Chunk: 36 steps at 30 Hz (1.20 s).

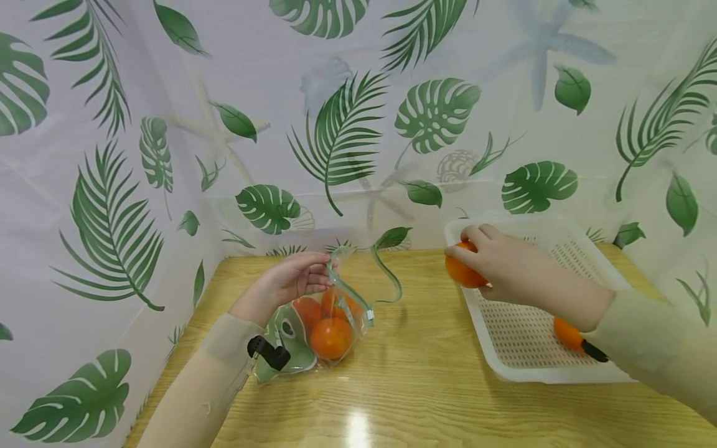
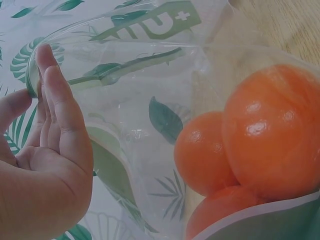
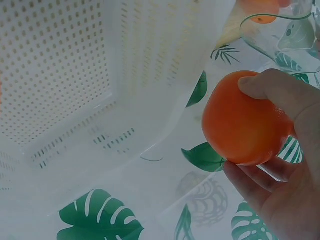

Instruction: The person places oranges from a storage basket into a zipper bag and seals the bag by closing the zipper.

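My left hand (image 1: 305,274) pinches the green-edged rim of a clear zip bag (image 2: 135,100) between thumb and fingers, and the mouth of the bag gapes to the right. Several oranges (image 1: 330,338) lie in the bag, behind its see-through wall. My right hand (image 1: 498,264) grips another orange (image 3: 245,120), thumb on one side and fingers on the other. That orange is held up over the left rim of a white plastic basket (image 1: 498,367). One more orange (image 1: 567,334) sits inside the basket, partly hidden by my right forearm.
Basket and bag stand on a wood-grain table (image 1: 414,373), the basket to the right and the bag to the left. A white cloth (image 1: 347,143) with green leaf prints hangs behind the table and along its left side. Slider (image 1: 370,315) hangs on the bag's zip.
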{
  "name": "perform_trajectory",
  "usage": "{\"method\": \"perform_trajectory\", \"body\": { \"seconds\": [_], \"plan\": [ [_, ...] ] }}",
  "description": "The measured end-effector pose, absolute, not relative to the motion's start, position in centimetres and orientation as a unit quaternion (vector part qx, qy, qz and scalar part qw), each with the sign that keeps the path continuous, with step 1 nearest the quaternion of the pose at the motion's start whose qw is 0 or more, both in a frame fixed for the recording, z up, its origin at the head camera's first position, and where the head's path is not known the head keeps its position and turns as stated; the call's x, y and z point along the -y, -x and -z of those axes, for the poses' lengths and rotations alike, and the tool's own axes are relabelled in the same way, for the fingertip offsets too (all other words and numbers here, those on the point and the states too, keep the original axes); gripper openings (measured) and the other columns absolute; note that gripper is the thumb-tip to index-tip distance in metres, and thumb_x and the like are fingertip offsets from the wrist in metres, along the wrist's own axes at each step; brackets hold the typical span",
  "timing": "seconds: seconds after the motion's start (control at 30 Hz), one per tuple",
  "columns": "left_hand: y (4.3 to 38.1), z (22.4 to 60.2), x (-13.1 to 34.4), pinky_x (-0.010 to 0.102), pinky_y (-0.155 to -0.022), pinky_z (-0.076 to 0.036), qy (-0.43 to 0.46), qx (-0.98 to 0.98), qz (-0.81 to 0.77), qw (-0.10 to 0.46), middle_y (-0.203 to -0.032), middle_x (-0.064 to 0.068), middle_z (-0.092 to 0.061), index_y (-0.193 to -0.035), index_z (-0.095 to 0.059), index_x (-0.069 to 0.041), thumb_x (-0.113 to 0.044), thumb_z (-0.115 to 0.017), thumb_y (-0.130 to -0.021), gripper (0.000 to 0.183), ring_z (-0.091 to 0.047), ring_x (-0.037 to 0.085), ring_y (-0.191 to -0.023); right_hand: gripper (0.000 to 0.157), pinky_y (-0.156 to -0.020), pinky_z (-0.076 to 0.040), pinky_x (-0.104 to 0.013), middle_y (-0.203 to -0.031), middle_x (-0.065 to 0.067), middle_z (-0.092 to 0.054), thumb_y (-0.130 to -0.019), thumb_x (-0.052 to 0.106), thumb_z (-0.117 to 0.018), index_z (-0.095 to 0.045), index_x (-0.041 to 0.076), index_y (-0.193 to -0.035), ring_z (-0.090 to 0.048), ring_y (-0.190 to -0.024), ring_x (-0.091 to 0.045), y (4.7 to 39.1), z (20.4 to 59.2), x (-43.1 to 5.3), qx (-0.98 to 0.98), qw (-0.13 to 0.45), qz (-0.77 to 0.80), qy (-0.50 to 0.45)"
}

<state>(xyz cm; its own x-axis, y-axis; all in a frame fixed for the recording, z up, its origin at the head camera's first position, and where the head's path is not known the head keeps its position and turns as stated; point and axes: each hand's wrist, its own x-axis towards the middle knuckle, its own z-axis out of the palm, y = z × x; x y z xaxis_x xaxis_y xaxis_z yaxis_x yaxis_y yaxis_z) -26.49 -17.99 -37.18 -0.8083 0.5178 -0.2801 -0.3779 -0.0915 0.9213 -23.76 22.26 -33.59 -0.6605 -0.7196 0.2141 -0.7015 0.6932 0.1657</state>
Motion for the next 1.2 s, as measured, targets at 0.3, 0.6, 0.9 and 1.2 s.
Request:
{"method": "perform_trajectory", "body": {
  "seconds": [0.3, 0.6, 0.9, 1.2],
  "plan": [
    [26.5, 37.3, 17.9, 0.018, -0.068, -0.062, -0.067, -0.601, -0.736, 0.304, -0.076, -0.006, -0.077, -0.09, -0.077, -0.017, -0.013, -0.037, -0.116, 0.047, -0.074, 0.005, -0.067, 0.075, -0.076, -0.065, -0.041, -0.123, -0.018, -0.056, -0.065, 0.013, -0.098, -0.064, 0.013, -0.132, -0.058, -0.107, -0.035, 23.8, 33.7, -20.8, 0.894, 0.153, 0.032, -0.419],
    [26.5, 37.4, 18.0, 0.018, -0.068, -0.063, -0.065, -0.6, -0.738, 0.303, -0.077, -0.005, -0.077, -0.09, -0.076, -0.016, -0.013, -0.037, -0.116, 0.046, -0.074, 0.006, -0.067, 0.078, -0.075, -0.066, -0.045, -0.124, -0.016, -0.058, -0.066, 0.009, -0.097, -0.063, 0.016, -0.135, -0.059, -0.109, -0.034, 23.8, 33.4, -18.7, 0.896, 0.148, 0.013, -0.418],
    [26.4, 37.3, 18.0, 0.019, -0.069, -0.063, -0.061, -0.6, -0.739, 0.299, -0.076, -0.005, -0.077, -0.091, -0.077, -0.016, -0.013, -0.038, -0.115, 0.046, -0.074, 0.006, -0.067, 0.083, -0.088, -0.065, -0.049, -0.125, -0.018, -0.059, -0.067, 0.014, -0.099, -0.062, 0.016, -0.142, -0.061, -0.112, -0.035, 24.1, 33.6, -16.9, 0.885, 0.168, -0.003, -0.434],
    [26.6, 37.4, 18.1, 0.019, -0.07, -0.063, -0.056, -0.603, -0.738, 0.298, -0.076, -0.005, -0.077, -0.091, -0.077, -0.016, -0.014, -0.039, -0.115, 0.045, -0.074, 0.007, -0.067, 0.083, -0.082, -0.065, -0.048, -0.129, -0.017, -0.059, -0.069, 0.018, -0.098, -0.061, 0.018, -0.143, -0.062, -0.115, -0.036, 24.2, 34.0, -15.4, 0.883, 0.164, -0.012, -0.44]
  ]
}}
